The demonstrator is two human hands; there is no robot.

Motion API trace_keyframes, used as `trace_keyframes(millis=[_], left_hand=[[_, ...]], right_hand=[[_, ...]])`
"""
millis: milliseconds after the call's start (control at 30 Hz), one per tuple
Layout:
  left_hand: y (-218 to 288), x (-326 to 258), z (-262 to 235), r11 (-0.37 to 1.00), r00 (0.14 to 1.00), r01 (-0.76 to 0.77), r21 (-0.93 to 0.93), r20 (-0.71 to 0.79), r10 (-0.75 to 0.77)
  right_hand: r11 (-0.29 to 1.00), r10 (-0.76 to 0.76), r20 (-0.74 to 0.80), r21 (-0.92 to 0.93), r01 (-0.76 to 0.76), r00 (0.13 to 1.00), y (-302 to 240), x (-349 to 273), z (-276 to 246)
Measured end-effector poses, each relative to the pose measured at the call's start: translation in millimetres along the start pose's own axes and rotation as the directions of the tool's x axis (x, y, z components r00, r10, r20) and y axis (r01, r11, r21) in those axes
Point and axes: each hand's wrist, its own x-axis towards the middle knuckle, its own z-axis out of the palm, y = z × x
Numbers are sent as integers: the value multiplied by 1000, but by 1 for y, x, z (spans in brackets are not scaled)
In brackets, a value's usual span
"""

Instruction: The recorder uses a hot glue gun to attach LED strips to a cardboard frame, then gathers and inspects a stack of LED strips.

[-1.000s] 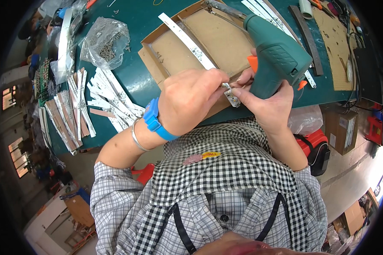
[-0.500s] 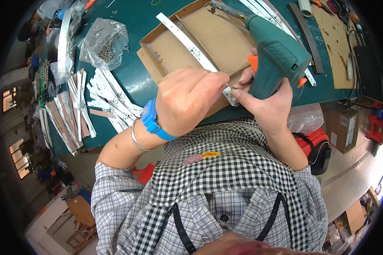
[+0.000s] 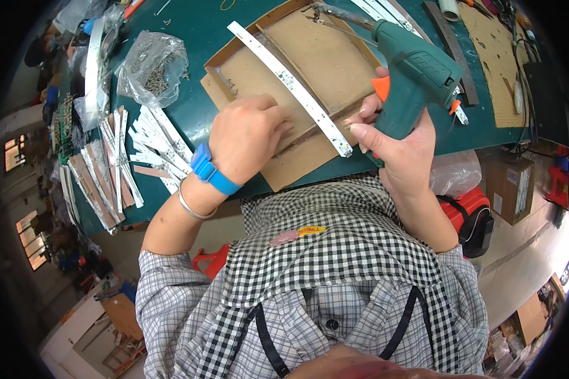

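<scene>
The person leans over a dark green workbench [image 3: 196, 107], and both bare hands are busy at its near edge. The right hand [image 3: 395, 148] is wrapped around the grip of a green power drill [image 3: 411, 76], the fingers closed tight on the handle with an orange trigger showing just above the knuckles; the drill's long bit points away toward the far corner of a shallow cardboard frame [image 3: 310, 57]. That frame lies flat on a larger sheet of brown cardboard, right in front of the person's chest, and a long white strip [image 3: 291, 88] lies slantwise across it, running from the far left corner down to the near right edge, where its end sits just beside the right thumb. The left hand [image 3: 246, 136] rests knuckles-up on the near part of the frame, fingers curled under and pressed down against the cardboard next to the strip; whether anything is pinched beneath those fingers I cannot tell. A blue watch [image 3: 212, 170] and a thin silver bangle [image 3: 189, 205] sit on the left wrist. Off to the left on the bench lies a loose heap of more white strips [image 3: 148, 148], and beyond it a clear plastic bag [image 3: 152, 66] full of small metal pieces. At the far right another flat piece of brown cardboard [image 3: 493, 57] lies on the bench, well apart from the hands.
</scene>
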Motion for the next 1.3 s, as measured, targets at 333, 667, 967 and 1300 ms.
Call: trace_keyframes(millis=[333, 667, 967, 1300], left_hand=[[37, 17, 0, 579, 983, -95, -810, -167, -72], [45, 16, -15, 774, 979, 23, -633, -143, -146], [46, 13, -5, 841, 984, -22, -541, -160, -77], [48, 18, -12, 853, 982, 18, -522, -152, -113]], right_hand=[[981, 130, 38, 139, -134, 991, -3, -7, 9], [970, -145, 124, -177, 165, 982, 5, 1, -2], [960, -106, 63, -253, 119, 992, 0, -2, 4], [983, -123, -42, -141, 116, 992, 12, -2, 8]])
